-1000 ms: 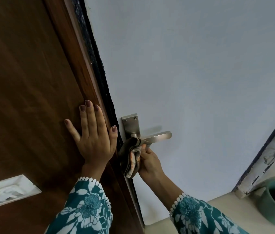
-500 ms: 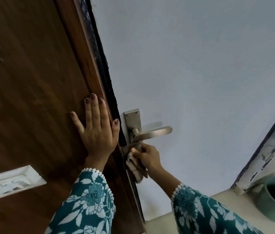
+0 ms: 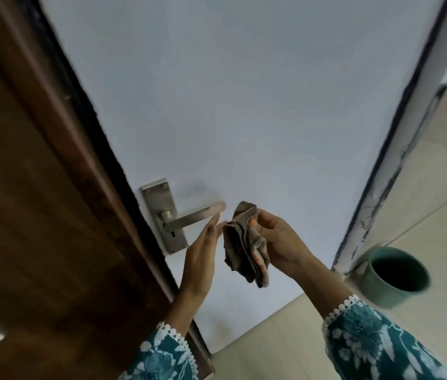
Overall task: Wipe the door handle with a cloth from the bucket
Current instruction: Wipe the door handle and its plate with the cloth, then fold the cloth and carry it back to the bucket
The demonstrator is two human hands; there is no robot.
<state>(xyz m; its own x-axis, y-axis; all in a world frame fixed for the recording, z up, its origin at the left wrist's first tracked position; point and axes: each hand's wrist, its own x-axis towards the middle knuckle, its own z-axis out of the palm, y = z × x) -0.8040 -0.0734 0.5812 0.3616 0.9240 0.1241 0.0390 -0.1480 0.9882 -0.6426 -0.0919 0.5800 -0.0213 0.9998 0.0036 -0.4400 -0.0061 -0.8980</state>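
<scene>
A silver lever door handle [image 3: 189, 216] on its metal plate [image 3: 162, 212] is fixed to the pale grey door near its left edge. My right hand [image 3: 280, 239] holds a crumpled brown cloth [image 3: 244, 242] just right of the lever's tip, apart from it. My left hand [image 3: 203, 250] is raised beside the cloth with its fingers straight, the fingertips close to the cloth's left edge and to the lever's end. A teal bucket [image 3: 396, 275] stands on the floor at the lower right, its inside dark.
The brown wooden door frame [image 3: 52, 215] fills the left side. The door's far edge and jamb [image 3: 397, 160] run down at the right, with beige floor tiles [image 3: 436, 215] beyond and below.
My left hand has left the wooden frame and come over beside the cloth. My right hand has pulled the cloth off the handle plate, out to the right of the lever. The view swung right.
</scene>
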